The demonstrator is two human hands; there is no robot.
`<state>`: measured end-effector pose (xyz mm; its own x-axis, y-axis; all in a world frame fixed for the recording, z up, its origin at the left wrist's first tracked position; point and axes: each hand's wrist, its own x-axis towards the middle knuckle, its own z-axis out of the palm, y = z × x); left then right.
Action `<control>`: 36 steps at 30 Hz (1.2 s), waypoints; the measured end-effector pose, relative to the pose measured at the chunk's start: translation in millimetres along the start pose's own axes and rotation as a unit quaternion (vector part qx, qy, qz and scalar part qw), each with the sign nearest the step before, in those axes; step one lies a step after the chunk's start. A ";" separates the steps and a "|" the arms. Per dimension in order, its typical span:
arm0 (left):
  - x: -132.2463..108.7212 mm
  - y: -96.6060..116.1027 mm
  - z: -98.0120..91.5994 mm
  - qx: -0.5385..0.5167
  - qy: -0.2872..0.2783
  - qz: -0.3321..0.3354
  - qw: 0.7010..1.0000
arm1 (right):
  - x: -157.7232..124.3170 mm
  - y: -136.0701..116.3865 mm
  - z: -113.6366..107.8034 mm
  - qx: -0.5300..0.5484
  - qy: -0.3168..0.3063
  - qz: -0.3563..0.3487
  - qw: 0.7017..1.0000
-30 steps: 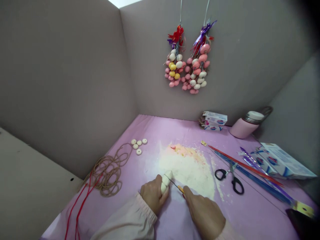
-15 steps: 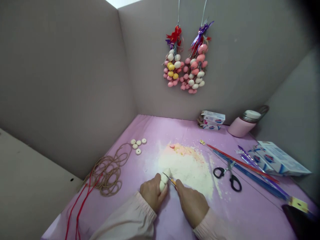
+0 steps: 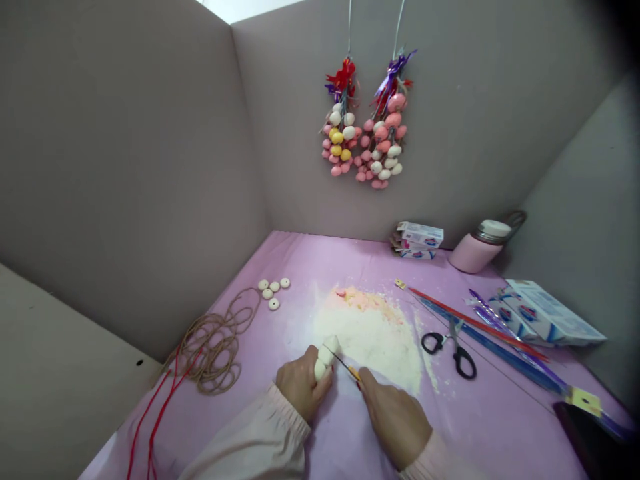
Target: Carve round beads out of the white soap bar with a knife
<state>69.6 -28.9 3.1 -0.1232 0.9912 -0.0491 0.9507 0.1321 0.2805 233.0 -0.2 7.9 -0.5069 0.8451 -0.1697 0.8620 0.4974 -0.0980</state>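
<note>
My left hand is closed around a white, rounded, notched piece of soap over the lilac table cover. Its upper end sticks out beyond my fingers. In my right hand is a thin-bladed carving knife with a yellow-orange handle. The blade tip points left at the notch in the soap; whether it touches is hard to tell. Behind both hands spreads a heap of white shavings, with pinkish-orange shavings along its far side.
Several white pierced beads and tangled brown cord with red strings lie left. Right are black-handled scissors, ribbons, soap boxes and a pink jar. Egg-shaped bead clusters hang on the wall.
My right hand has drawn the knife back to the right and slightly down, so more of the blade shows. My left hand keeps hold of the soap. The view has shifted slightly.
</note>
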 end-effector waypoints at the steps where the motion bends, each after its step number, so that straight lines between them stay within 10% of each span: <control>1: 0.1 -0.5 0.3 -0.003 0.002 0.002 1.000 | 0.5 0.6 -1.1 -0.001 -0.003 -0.002 1.000; 36: 5.5 -4.9 4.2 0.021 0.019 0.016 0.999 | 7.4 8.2 10.1 0.023 0.014 -0.026 0.999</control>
<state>65.5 -24.1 -2.6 -0.1020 0.9948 -0.0038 0.9654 0.0999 0.2408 236.4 8.1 -4.1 -0.5502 0.8240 -0.1357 0.8334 0.5318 -0.1503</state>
